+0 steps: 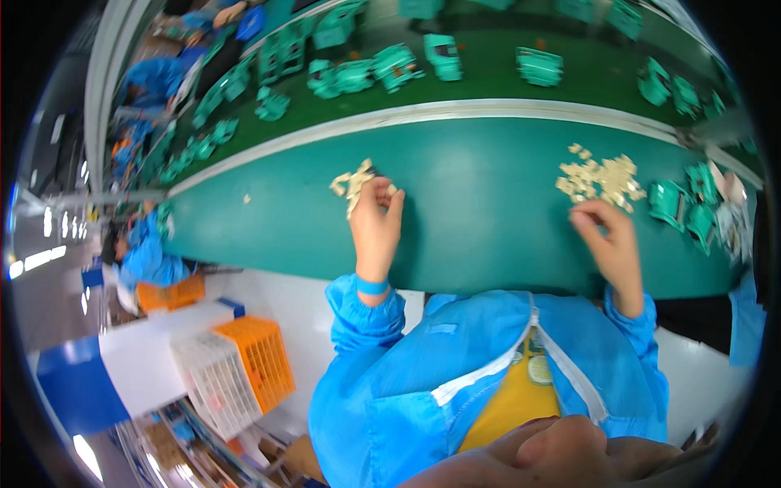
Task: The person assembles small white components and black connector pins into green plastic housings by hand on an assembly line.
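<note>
Cream pieces (355, 182) | left hand (377, 226) curled among them | right hand (610, 237) half-curled beside heap (604, 177)

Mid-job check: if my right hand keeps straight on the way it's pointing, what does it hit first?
Probably the left part of the pile of cream pieces, just beyond the right hand; its height above the bench is unclear, so it might pass over.

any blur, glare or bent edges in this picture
Head view throughout: the pale rail bows into an arc; green parts beyond it look blurred; lamps at far left glare white; a soft shadow darkens the tabletop beside the left hand.
</note>
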`<state>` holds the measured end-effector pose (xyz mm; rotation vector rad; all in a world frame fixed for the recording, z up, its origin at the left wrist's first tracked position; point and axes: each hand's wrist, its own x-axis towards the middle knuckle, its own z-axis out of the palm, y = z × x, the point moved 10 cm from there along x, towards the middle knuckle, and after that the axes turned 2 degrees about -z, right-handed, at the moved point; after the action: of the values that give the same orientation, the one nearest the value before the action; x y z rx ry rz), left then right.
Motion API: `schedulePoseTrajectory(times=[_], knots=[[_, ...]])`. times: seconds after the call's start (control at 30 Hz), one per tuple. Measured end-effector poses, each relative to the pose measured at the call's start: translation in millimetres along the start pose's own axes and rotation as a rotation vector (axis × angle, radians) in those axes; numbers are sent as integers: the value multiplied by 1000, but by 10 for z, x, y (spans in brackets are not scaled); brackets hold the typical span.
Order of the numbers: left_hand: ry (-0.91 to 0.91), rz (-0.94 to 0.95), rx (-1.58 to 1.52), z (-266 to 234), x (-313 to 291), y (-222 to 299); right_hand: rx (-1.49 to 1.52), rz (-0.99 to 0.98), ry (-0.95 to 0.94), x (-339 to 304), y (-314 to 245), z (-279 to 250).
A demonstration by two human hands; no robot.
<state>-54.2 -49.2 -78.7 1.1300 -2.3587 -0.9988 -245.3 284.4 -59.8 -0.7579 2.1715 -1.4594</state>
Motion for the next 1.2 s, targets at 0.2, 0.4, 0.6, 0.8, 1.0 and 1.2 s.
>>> schedulePoseTrajectory(times=[0.2, 0.4, 0.6, 0.8, 1.0, 1.2], knots=[[-170, 362, -27, 538, -329, 872, 356, 47, -295, 22, 66, 932], [-317, 677, -25, 913, -812, 1448, 478, 276, -272, 27, 124, 967], [-443, 703, -51, 1095, -917, 1553, 311, -1, -112, 16, 61, 661], [-612, 548, -168, 1154, -934, 1521, 403, -45, -172, 36, 19, 686], [-633, 355, -455, 1111, -828, 1395, 691, 53, -179, 42, 92, 685], [-614, 145, -688, 1089, -751, 1327, 795, 156, -217, -7, 71, 677]])
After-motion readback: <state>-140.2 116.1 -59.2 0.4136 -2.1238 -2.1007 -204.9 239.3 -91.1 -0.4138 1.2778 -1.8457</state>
